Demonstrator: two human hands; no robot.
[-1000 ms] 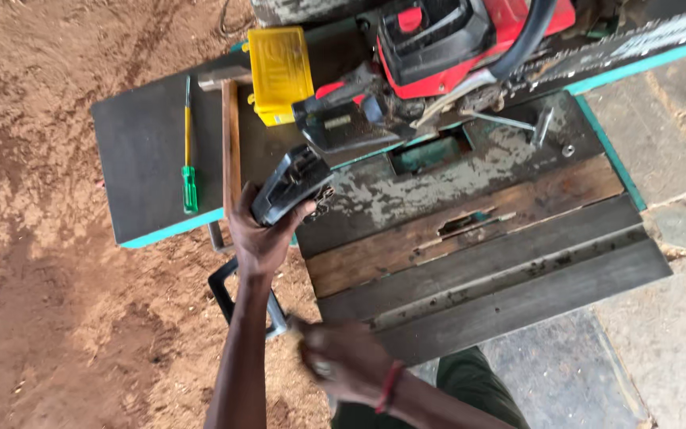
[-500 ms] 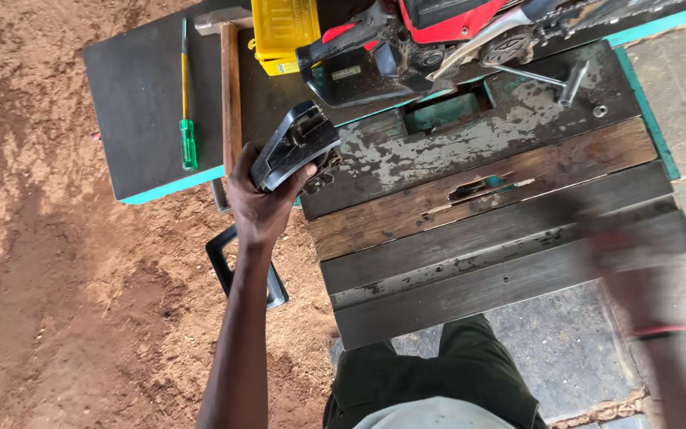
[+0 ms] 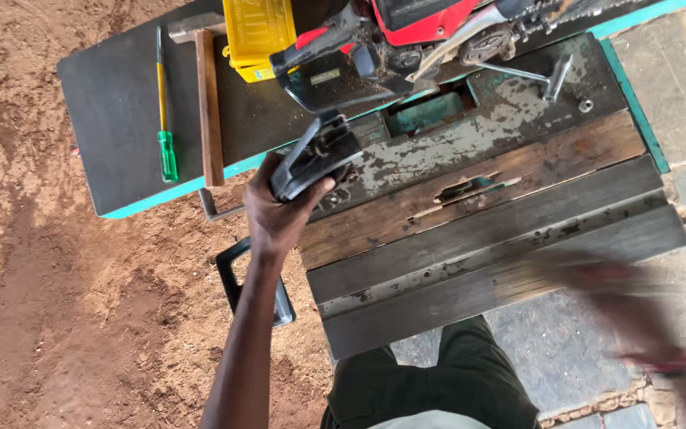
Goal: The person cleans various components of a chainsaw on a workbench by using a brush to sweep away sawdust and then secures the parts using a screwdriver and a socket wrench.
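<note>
My left hand (image 3: 275, 214) grips a dark grey metal chainsaw cover part (image 3: 316, 153) at the left edge of a worn wooden workbench (image 3: 486, 238). My right hand (image 3: 629, 306) is a blur low on the right, over the bench's front planks; whether it holds anything cannot be told. A red and black chainsaw (image 3: 406, 40) lies at the back of the bench, just beyond the held part.
A yellow box (image 3: 257, 32), a hammer with a wooden handle (image 3: 208, 103) and a green-handled screwdriver (image 3: 165, 111) lie on a dark table (image 3: 113, 119) at the back left. A T-shaped wrench (image 3: 541, 75) rests by the saw. Red dirt lies left, paving right.
My right hand has swung from the lower middle out to the right over the front planks. The left hand keeps hold of the dark part, and the view has shifted.
</note>
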